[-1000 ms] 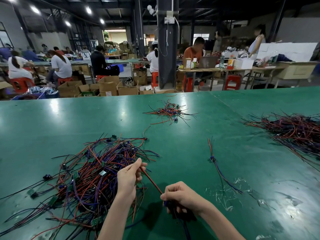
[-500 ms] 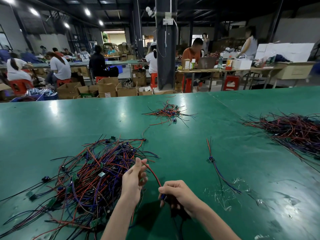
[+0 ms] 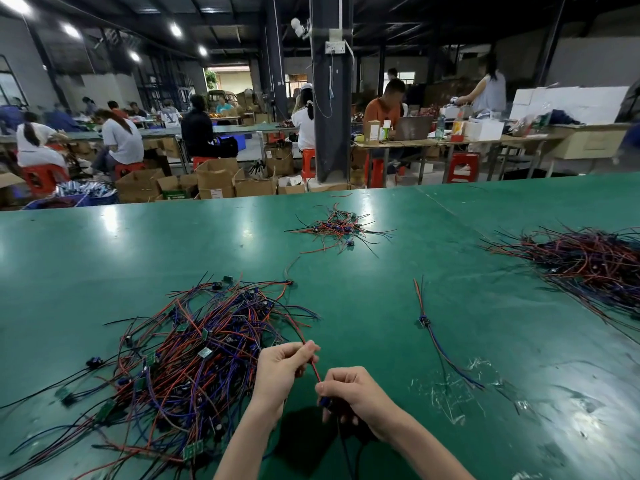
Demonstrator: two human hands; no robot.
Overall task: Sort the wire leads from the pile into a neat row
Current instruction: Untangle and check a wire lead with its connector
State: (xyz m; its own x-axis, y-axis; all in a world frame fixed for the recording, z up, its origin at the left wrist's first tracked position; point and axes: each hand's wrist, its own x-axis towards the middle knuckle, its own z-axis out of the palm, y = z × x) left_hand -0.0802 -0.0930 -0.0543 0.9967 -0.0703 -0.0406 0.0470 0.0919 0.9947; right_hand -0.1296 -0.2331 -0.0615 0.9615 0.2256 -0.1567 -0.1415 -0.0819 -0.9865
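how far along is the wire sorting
Barely started. Done: a lone lead lies on the table, right of the hands. In hand: left hand and right hand hold a red lead. To do: the big pile is tangled.

Factory assembly hall, electronics wiring. Evidence: my desk point(image 3: 381, 306), long and green-topped, carrying a tangled pile of wire leads point(image 3: 194, 358) in red, blue and black with small circuit boards attached. A small heap point(image 3: 332, 228) lies farther back and a large heap point(image 3: 588, 268) to the right. Behind are rows of like desks with workers point(image 3: 123, 140) seated on red plastic stools point(image 3: 462, 166), open cardboard boxes point(image 3: 214, 178) on the floor, and a dark steel pillar point(image 3: 330, 116) bearing a socket point(image 3: 335, 47). Overhead, bare roof girders with ceiling lights point(image 3: 176, 29). A laptop point(image 3: 414, 128) sits on a side desk.
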